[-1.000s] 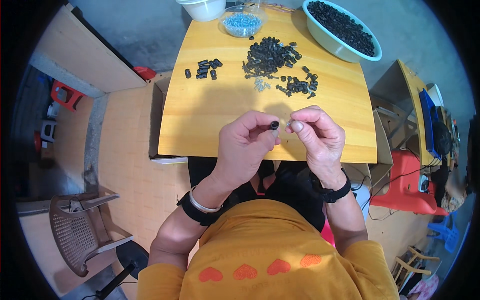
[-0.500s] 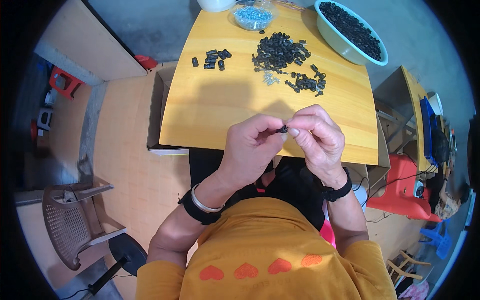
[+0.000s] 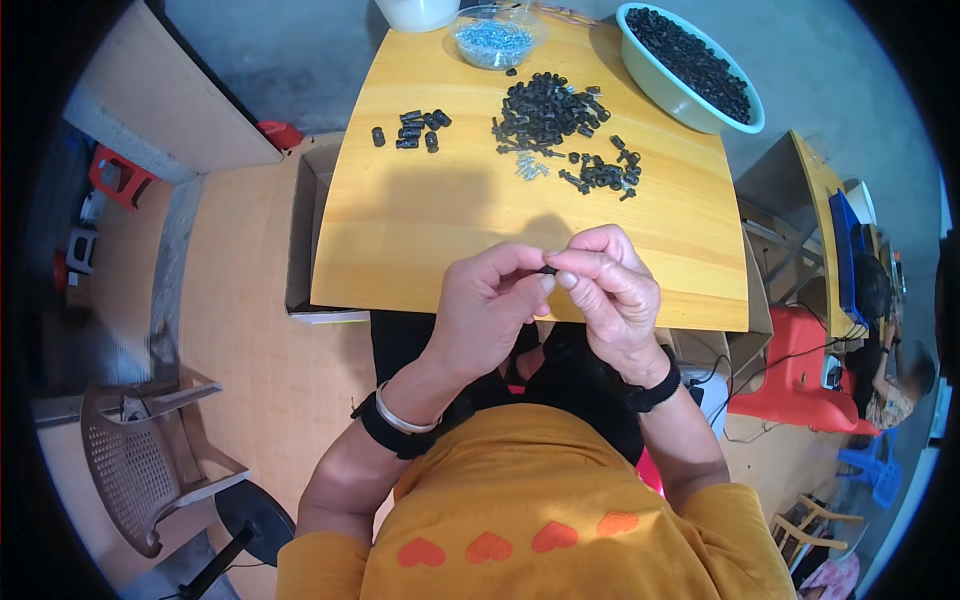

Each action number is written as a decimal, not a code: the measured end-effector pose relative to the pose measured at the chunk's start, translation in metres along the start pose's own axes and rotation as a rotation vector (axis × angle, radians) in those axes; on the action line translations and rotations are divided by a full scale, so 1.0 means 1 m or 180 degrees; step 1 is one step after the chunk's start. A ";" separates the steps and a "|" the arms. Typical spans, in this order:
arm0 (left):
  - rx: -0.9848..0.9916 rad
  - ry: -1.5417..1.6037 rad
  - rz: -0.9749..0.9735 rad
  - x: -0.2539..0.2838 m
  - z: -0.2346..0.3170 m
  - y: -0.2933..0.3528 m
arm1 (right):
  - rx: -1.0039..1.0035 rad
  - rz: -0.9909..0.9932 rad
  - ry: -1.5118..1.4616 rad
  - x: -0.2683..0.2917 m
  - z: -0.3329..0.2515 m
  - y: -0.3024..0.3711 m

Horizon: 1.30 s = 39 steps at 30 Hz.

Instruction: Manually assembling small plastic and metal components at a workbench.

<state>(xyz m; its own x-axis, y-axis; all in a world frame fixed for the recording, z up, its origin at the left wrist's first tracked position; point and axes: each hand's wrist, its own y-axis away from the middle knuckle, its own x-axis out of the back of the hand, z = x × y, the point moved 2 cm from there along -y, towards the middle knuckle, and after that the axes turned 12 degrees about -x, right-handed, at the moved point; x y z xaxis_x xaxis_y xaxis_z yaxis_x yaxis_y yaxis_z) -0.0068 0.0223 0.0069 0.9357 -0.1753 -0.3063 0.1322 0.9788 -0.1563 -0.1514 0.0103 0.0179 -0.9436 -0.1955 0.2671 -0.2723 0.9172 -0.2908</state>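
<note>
Above the table's near edge, my two hands meet fingertip to fingertip. My left hand point(image 3: 485, 300) pinches a small black plastic part point(image 3: 548, 270) between thumb and forefinger; most of it is covered by the fingers. Against its other side, my right hand point(image 3: 612, 290) has thumb and forefinger pressed together, and what they grip is too small to make out. Farther off on the table lie a heap of black plastic parts point(image 3: 550, 108), a smaller group of black parts with stems point(image 3: 608, 174), a few silvery screws point(image 3: 532, 166) and several black cylinders point(image 3: 411, 130) to the left.
A pale green basin point(image 3: 673, 85) full of black parts stands at the table's point(image 3: 400, 230) far right. Behind the heap are a clear bowl point(image 3: 492, 45) of bluish screws and a white tub point(image 3: 418, 12). A red chair point(image 3: 800, 375) is at the right, a brown chair point(image 3: 135, 465) at the left.
My hands have shifted slightly left and the fingertips have closed in around the black part, which now shows less. The whole view has moved a little; the things on the table lie as before.
</note>
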 end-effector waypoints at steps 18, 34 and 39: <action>-0.0210 0.0226 0.0201 0.003 -0.014 -0.005 | -0.0799 0.0155 -0.1322 -0.009 0.019 0.003; -0.0025 0.0001 0.0147 0.008 -0.020 -0.022 | -0.0936 0.0275 0.1170 0.046 0.009 -0.042; 0.0190 0.0012 0.0180 0.007 -0.024 -0.023 | -0.0048 0.0081 0.2757 0.064 0.043 -0.099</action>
<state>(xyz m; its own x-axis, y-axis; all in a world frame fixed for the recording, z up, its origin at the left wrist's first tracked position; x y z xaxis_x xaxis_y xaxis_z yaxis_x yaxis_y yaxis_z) -0.0114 -0.0045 -0.0142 0.9410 -0.1200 -0.3164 0.0987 0.9917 -0.0825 -0.1930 -0.1082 0.0247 -0.4721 0.1527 0.8682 -0.2448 0.9234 -0.2955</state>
